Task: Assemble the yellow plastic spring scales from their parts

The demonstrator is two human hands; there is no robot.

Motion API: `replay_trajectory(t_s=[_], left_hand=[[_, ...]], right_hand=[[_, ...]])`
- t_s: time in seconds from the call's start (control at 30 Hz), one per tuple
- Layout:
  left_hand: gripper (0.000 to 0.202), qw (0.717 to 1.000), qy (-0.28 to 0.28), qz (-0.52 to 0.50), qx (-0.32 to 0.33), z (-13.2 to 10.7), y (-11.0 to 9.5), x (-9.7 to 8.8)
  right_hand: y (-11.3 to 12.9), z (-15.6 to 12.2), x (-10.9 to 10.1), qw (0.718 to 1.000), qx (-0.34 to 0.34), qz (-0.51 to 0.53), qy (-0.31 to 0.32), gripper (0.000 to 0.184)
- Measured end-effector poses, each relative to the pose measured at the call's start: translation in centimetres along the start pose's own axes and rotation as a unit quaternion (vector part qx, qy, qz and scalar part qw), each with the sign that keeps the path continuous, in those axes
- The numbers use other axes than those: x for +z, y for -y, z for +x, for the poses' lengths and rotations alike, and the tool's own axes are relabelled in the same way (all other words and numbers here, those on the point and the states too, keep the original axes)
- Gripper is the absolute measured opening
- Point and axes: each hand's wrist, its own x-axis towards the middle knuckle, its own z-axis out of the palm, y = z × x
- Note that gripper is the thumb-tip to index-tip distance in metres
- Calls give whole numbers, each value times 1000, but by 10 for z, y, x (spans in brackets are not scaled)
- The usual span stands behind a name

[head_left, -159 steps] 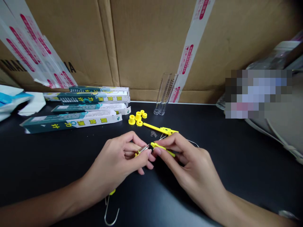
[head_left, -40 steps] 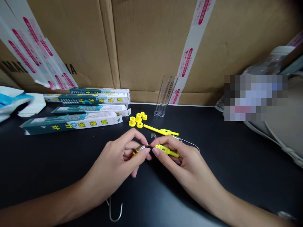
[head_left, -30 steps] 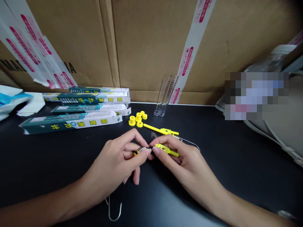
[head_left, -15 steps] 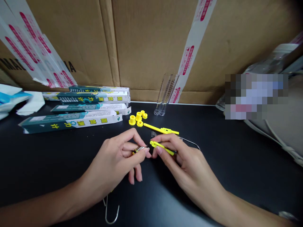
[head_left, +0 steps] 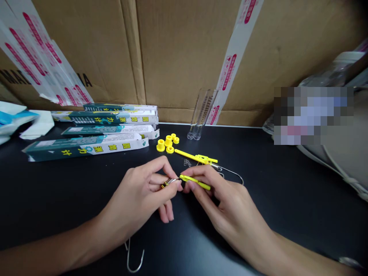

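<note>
Cardboard panel (head_left: 178, 57) stands behind the black tabletop (head_left: 287, 191), with pink-printed tape (head_left: 230, 65) running down it on both sides. Green-and-white printed cartons (head_left: 86, 147) lie at left, blue-and-white wrapping (head_left: 37, 122) beyond. Far right: clear plastic bottle (head_left: 330, 74) tilted beside a beige bag-like item (head_left: 350, 142), partly pixelated area.

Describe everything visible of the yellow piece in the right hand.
The yellow piece is slim and looks like plastic, with a broader end and a straight, narrower stem. It slants above the black table, stem pointing right. The right hand pinches it between thumb and fingers, partly covering it. Its broader end is close to the metal part in the left hand; contact is unclear.
</note>
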Motion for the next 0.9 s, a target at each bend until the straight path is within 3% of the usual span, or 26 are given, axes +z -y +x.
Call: replay_trajectory(t_s=[0.67, 0.9], left_hand=[[18, 1000, -5, 10, -11, 1, -1, 1], [16, 1000, -6, 16, -5, -2, -2, 2]], right_hand=[[-2, -2, 3, 999, -25, -35, -31, 12], [-5, 0, 1, 999, -23, -25, -5, 17]])
